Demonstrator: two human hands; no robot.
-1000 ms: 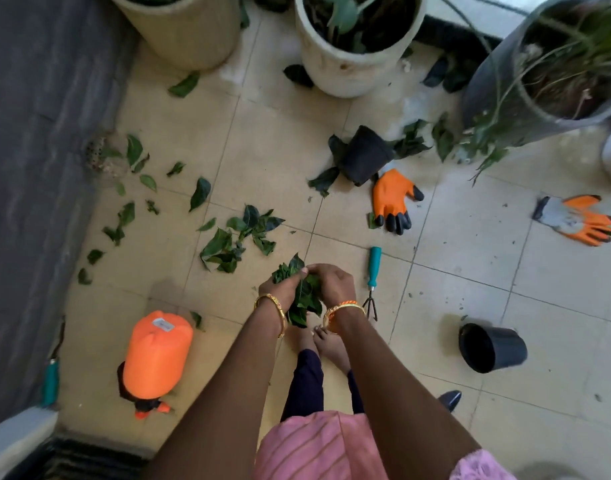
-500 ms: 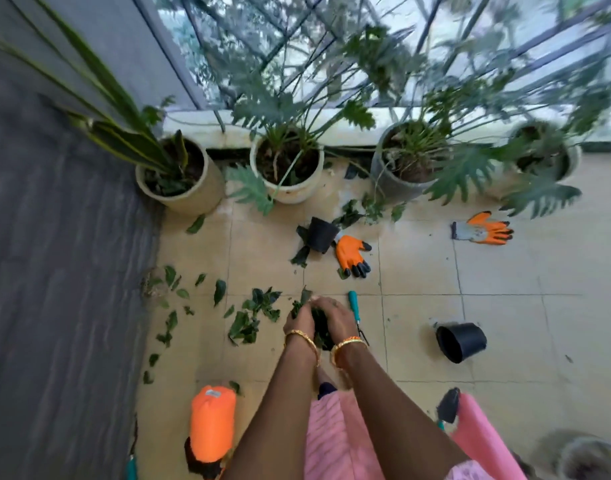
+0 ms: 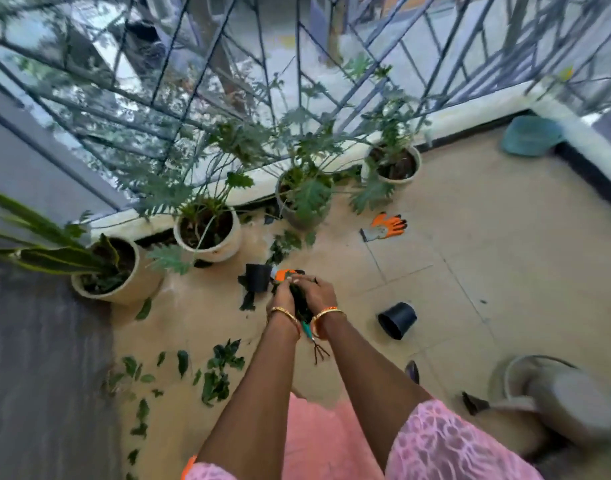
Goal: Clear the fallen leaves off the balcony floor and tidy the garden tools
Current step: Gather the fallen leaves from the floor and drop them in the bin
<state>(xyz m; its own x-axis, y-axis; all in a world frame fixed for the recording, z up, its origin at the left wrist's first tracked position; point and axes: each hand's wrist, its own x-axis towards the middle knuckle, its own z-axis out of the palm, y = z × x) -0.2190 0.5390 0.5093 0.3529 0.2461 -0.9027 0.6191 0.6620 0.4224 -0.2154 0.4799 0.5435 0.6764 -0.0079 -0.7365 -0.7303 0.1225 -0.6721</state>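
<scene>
Together, left hand [image 3: 282, 296] and right hand [image 3: 317, 292] clasp leaves [image 3: 299, 303] (dark green).

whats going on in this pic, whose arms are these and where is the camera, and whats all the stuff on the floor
There is no machine here. The camera sits on a person's head and looks forward and down, so the two arms reaching in from the bottom are that person's own. The left hand and right hand are pressed together round a bundle of green leaves picked up from the balcony floor.

More loose leaves lie on the tiles at lower left. A small hand rake shows between the wrists, apparently lying on the floor below. There is also an orange glove, two tipped black pots, and a row of potted plants along the railing. The picture is blurred, so fine details are hard to read.
</scene>
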